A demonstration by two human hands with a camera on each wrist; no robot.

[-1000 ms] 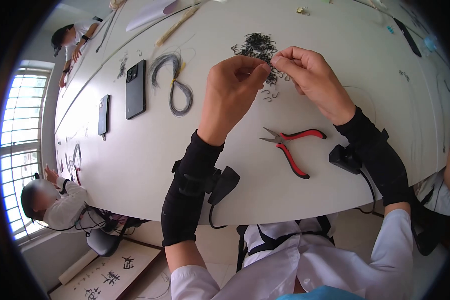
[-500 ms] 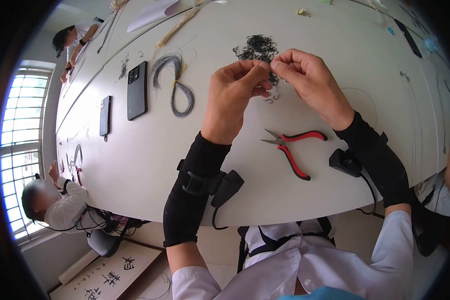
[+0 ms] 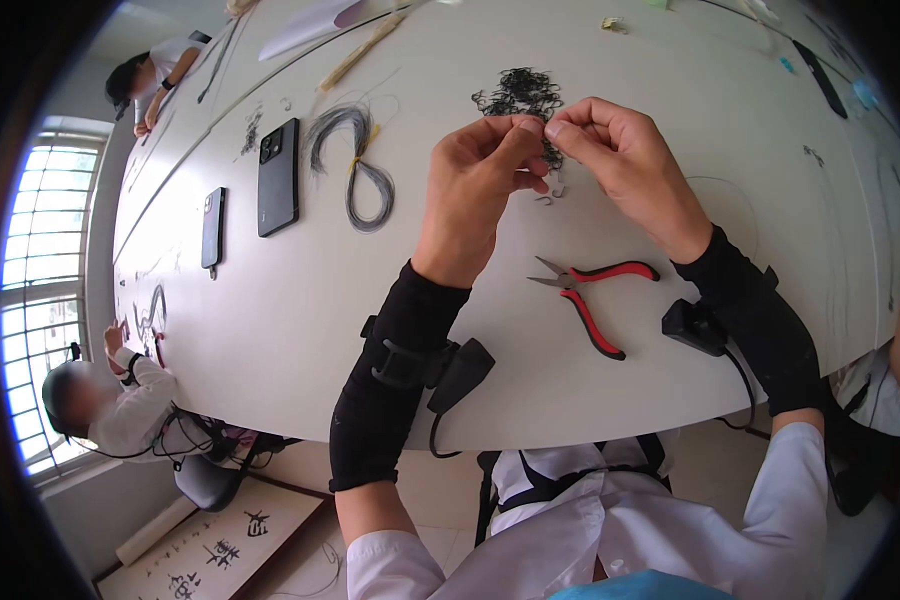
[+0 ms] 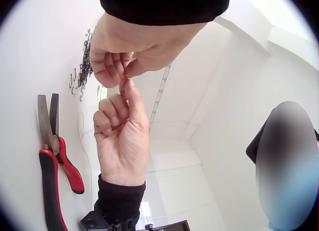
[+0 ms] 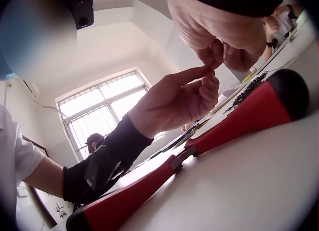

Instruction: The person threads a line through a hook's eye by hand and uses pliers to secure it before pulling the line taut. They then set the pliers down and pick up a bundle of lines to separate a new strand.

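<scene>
pliers (image 3: 569, 282) lie slantwise, tips pointing left

1. Daylight glares through the barred window (image 3: 45, 235), bleaching its panes.
2. The table (image 3: 280, 340) is bright, with soft, faint shadows.
3. The right wrist view is dimmer.
4. Wide-angle distortion bows the table's edge; corners go black.
</scene>
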